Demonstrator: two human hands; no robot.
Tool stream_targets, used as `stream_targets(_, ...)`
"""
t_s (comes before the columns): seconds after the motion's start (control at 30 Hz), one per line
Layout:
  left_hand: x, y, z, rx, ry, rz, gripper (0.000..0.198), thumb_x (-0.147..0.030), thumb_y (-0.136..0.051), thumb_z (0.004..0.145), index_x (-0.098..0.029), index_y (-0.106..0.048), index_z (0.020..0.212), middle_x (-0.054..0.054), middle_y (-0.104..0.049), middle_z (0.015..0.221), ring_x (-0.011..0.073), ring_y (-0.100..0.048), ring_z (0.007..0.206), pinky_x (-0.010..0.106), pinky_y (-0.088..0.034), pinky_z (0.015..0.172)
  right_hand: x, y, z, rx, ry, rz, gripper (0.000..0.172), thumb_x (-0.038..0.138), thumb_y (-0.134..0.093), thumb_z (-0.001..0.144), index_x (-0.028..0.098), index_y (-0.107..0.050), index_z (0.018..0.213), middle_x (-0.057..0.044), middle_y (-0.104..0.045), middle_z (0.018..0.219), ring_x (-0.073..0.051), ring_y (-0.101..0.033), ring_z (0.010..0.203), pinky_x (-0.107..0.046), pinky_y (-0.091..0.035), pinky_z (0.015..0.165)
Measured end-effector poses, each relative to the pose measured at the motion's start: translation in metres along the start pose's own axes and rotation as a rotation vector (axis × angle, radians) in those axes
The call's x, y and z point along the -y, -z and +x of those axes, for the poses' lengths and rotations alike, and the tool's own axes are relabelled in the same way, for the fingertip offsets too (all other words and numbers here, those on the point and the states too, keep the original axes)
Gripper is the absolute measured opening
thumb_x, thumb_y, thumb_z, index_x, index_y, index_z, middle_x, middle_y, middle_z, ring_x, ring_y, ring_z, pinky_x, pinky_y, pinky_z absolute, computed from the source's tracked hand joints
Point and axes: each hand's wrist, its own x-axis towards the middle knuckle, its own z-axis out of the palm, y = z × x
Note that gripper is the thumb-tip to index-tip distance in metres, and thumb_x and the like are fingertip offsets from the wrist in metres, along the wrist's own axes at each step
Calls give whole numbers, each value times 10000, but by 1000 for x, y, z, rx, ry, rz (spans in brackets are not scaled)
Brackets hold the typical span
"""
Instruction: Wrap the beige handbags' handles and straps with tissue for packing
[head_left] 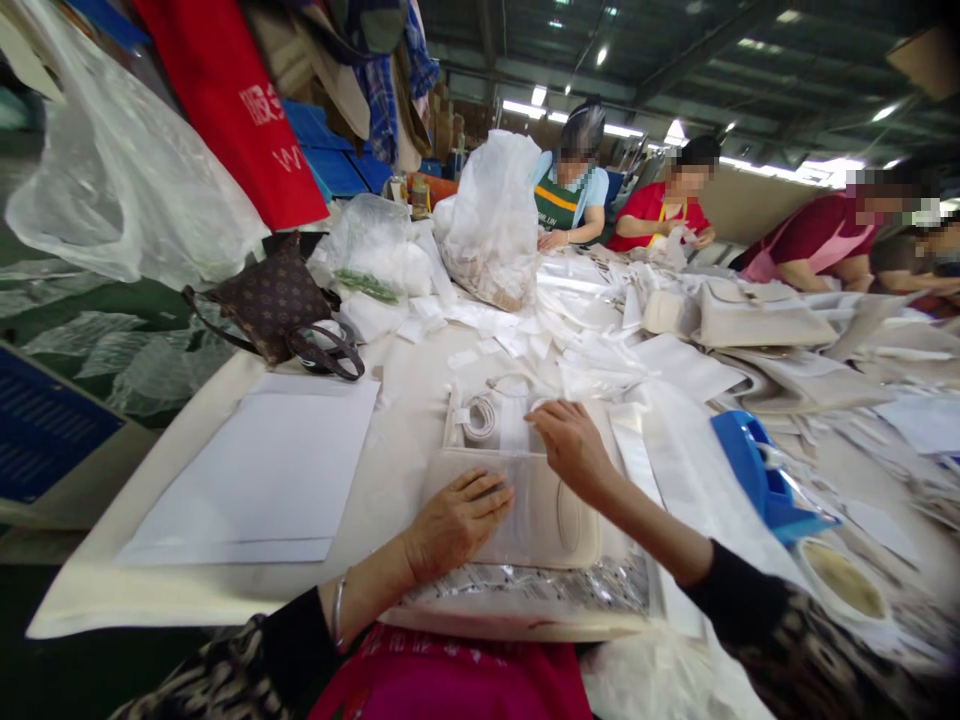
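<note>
Across the cream-covered worktable [390,500], the left hand [457,525] lies flat, fingers pressed together on a cream handbag [559,525] in clear film [510,480]. The right hand [574,450] curves, fingertips [544,412] at the bag's upper edge near a coiled white strap [478,418]. Flat fingers spread pressure evenly.

You're in a factory workshop, right at the long table [82,610], and look at it: cream handbags [761,318] and white paper sheets [247,480] spread all along it, co-workers [660,210] lined up at upper right, blue crates [322,150] and stacked cartons [442,125] at top centre, strip lights [825,170] under an industrial roof [712,60].
</note>
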Motion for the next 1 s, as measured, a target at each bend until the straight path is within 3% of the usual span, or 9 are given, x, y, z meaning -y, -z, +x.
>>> stream_targets(0.1, 0, 0, 1, 3, 10, -7, 345, -156, -488, 927, -144, -564, 1262, 64, -609, 1305, 210, -465, 1295, 417, -366, 1131, 31, -17, -49, 15, 59, 27, 319, 73, -427, 917, 122, -631, 1158, -108, -657, 1147, -232, -544, 1046, -372, -394, 943)
stream_targets(0.2, 0, 0, 2, 17, 33, -13, 375, -155, -495, 925, -161, -540, 1298, 49, -606, 1308, 200, -456, 1302, 408, -345, 1146, 46, -37, -73, 23, 69, -52, 427, 54, -392, 902, 78, -542, 1301, -144, -534, 1377, -268, -437, 1264, -441, -283, 1094)
stream_targets(0.33, -1, 3, 4, 36, 42, 10, 396, -162, -483, 932, -177, -523, 1325, 61, -593, 1326, 201, -452, 1311, 402, -337, 1150, 41, -52, -68, 62, 20, -71, 517, 65, -402, 887, 79, -438, 1402, -139, -477, 1438, -271, -406, 1303, -448, -282, 1102)
stream_targets(0.47, -1, 10, 8, 44, 7, 42, 424, -149, -464, 927, -177, -503, 1348, 66, -592, 1331, 216, -476, 1295, 414, -384, 1114, 34, -54, -51, 80, -28, -61, 469, 135, -437, 915, 114, -473, 1382, -126, -527, 1395, -287, -452, 1251, -459, -327, 1065)
stream_targets(0.6, -1, 16, 11, 93, -11, 49, 449, -124, -459, 907, -171, -496, 1352, 73, -590, 1332, 230, -497, 1275, 428, -418, 1088, 36, -51, -39, -11, -131, -68, 441, 197, -454, 937, 129, -485, 1372, -158, -491, 1420, -308, -434, 1272, -484, -350, 1040)
stream_targets(0.7, 0, 19, 8, 122, 22, -11, 470, -106, -458, 893, -187, -490, 1354, 77, -573, 1345, 224, -474, 1292, 420, -416, 1095, 31, -45, -45, -127, -226, 16, 485, 181, -430, 936, 208, -425, 1420, -112, -390, 1502, -287, -387, 1321, -479, -349, 1050)
stream_targets(0.8, 1, 18, 4, 17, 146, -58, 501, -96, -454, 881, -218, -470, 1366, 97, -523, 1378, 238, -412, 1338, 453, -386, 1114, 14, -42, -66, -286, -470, 165, 516, 251, -433, 930, 201, -384, 1441, -109, -359, 1513, -294, -354, 1348, -502, -316, 1086)
stream_targets(0.87, 3, 14, 2, -112, 318, -36, 556, -88, -451, 874, -231, -409, 1409, 119, -468, 1410, 260, -362, 1368, 507, -358, 1119, -1, -43, -81, -329, -718, 362, 605, 388, -478, 904, 157, -355, 1450, -150, -387, 1484, -317, -412, 1306, -507, -349, 1068)
stream_targets(1.0, 13, 4, -1, -323, 777, -105, 654, -235, -529, 876, -201, -270, 1475, 168, -380, 1450, 304, -353, 1368, 563, -340, 1109, -20, -43, -99, -148, -1077, 896, 802, 602, -517, 815, 127, -362, 1442, -176, -502, 1391, -318, -555, 1170, -446, -459, 974)
